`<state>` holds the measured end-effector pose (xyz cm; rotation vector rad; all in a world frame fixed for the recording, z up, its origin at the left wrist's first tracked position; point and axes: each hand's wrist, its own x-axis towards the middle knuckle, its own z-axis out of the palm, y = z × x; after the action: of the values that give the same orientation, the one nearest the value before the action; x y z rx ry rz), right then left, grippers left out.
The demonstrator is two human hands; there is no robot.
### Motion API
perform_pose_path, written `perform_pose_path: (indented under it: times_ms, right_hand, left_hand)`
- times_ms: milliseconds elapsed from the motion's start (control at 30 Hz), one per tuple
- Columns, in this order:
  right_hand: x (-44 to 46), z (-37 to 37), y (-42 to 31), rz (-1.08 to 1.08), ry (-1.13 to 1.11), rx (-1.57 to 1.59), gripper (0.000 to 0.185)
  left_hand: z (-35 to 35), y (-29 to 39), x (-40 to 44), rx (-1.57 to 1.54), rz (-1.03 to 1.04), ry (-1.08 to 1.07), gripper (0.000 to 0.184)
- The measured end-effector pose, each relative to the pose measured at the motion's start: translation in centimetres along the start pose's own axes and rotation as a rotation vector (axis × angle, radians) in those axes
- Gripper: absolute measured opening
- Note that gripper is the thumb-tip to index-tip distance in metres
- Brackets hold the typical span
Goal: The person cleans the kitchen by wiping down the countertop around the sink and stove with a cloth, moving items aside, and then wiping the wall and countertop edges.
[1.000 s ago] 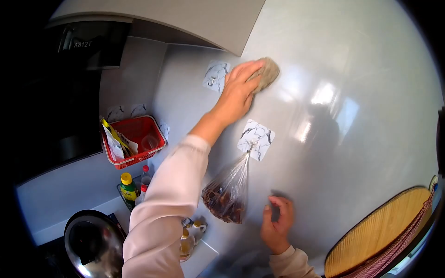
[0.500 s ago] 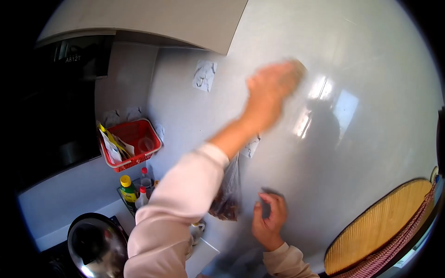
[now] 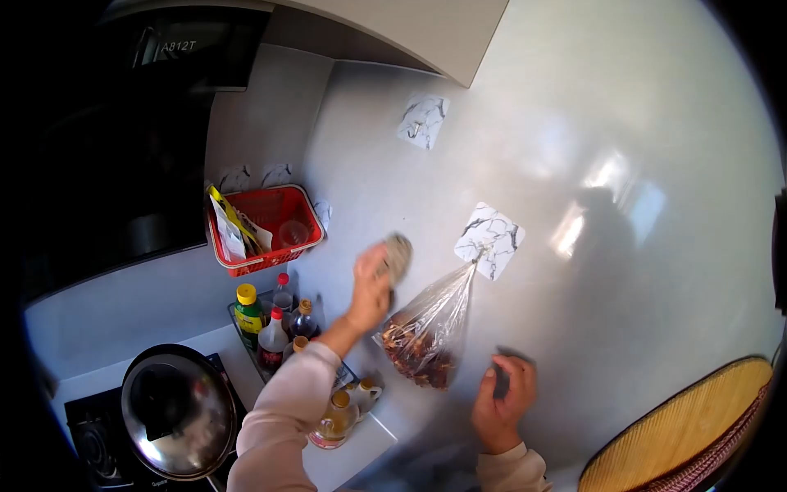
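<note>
My left hand [image 3: 373, 287] is closed on a small folded grey-beige cloth [image 3: 399, 257], which it presses flat to the glossy grey wall [image 3: 352, 156]. Just right of that hand, a clear plastic bag [image 3: 426, 332] of dark reddish dried pieces hangs from a marbled adhesive hook [image 3: 489, 238]. Low on the wall, to the right of the bag, is my right hand [image 3: 503, 406]. Its fingers are loosely curled with the thumb apart, and nothing shows in them.
A red basket [image 3: 266, 261] with packets hangs at the left. Below it, several sauce bottles [image 3: 273, 340] crowd a rack, near a lidded pan [image 3: 179, 414] on the stove. At the lower right leans a round wooden board [image 3: 680, 426]. A cabinet [image 3: 426, 29] juts out above.
My left hand has come down and left along the wall with the cloth, from upper right of the bag to its left side. The view has shifted; my right hand keeps its pose.
</note>
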<state>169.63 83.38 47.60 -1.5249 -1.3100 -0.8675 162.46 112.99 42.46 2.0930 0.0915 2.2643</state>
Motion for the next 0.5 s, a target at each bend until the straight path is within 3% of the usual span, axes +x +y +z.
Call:
perform_pose_path:
  times_ms: [33,100,233,333,367,433,500]
  right_hand:
    - [0.0,0.1,-0.1,0.001,-0.003,0.001,0.023]
    - [0.1,0.1,-0.3,0.006,-0.008,-0.021,0.022]
    - [0.2,0.3,-0.6,0.023,-0.007,-0.012,0.021]
    - [0.2,0.5,-0.7,0.005,-0.002,-0.053,0.02]
    - [0.2,0.6,-0.6,-0.009,0.007,-0.053,0.02]
    - [0.1,0.7,-0.8,-0.017,0.012,-0.049,0.02]
    - [0.2,0.3,-1.3,0.036,-0.032,-0.058,0.016]
  left_hand:
    - [-0.6,2.0,-0.5,0.014,-0.098,-0.141,0.042]
    - [-0.7,0.5,2.0,0.081,0.002,-0.153,0.04]
    - [-1.6,-5.0,11.1,0.174,-0.125,0.024,0.039]
    - [0.0,-1.3,9.1,0.175,-0.136,0.099,0.036]
    - [0.3,0.7,7.4,0.118,-0.033,0.045,0.038]
    - [-0.8,4.6,5.0,0.064,-0.02,-0.159,0.038]
    - [-1.0,1.6,6.0,0.197,0.059,-0.104,0.034]
